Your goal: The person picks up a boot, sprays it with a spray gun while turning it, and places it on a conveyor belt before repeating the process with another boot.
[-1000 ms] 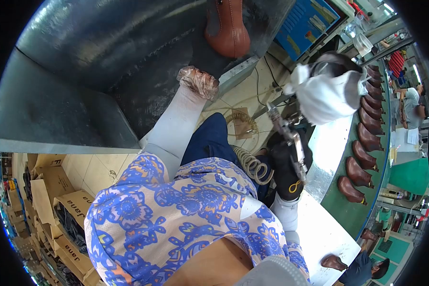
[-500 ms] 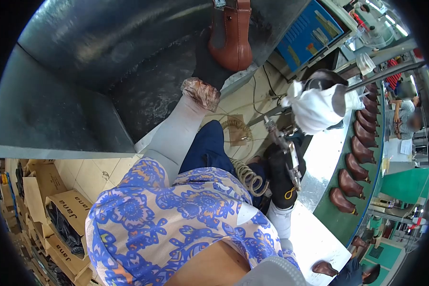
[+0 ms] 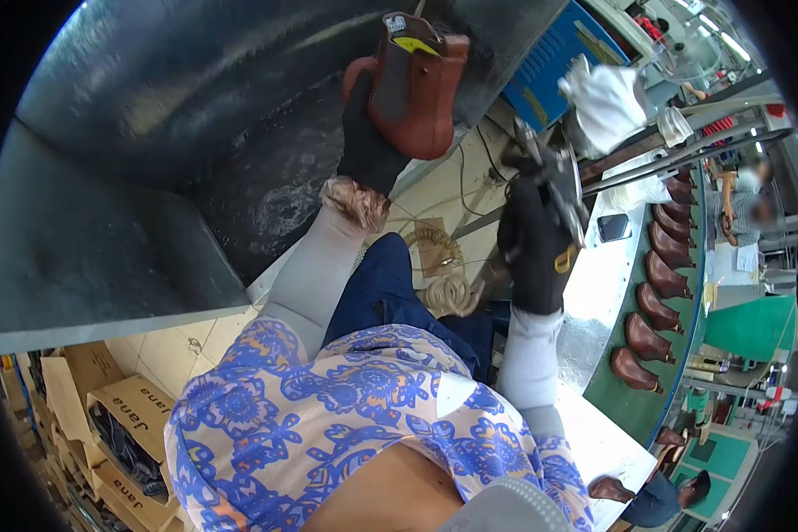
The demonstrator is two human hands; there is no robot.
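Note:
My left hand (image 3: 370,142), in a black glove, holds a reddish-brown ankle boot (image 3: 417,93) inside the dark metal booth (image 3: 275,168). The boot's opening faces up in the view, with something yellow inside. In my right hand (image 3: 537,235), also black-gloved, is a metal spray gun (image 3: 566,195), its fingers wrapped round the handle. A coiled air hose (image 3: 448,294) hangs below this hand. Just beyond the gun's front end is a white cloth-like bundle (image 3: 605,102).
Brown boots (image 3: 647,339) stand in a row on a green conveyor (image 3: 634,403) at right, beside a white table (image 3: 594,297) bearing a phone (image 3: 613,228). Cardboard boxes (image 3: 133,403) lie lower left. A blue cabinet (image 3: 541,66) stands behind. Other people are at far right.
My left hand has tilted the boot and moved it slightly left and down. My right hand has raised the spray gun up and to the right. The white bundle appears higher in view.

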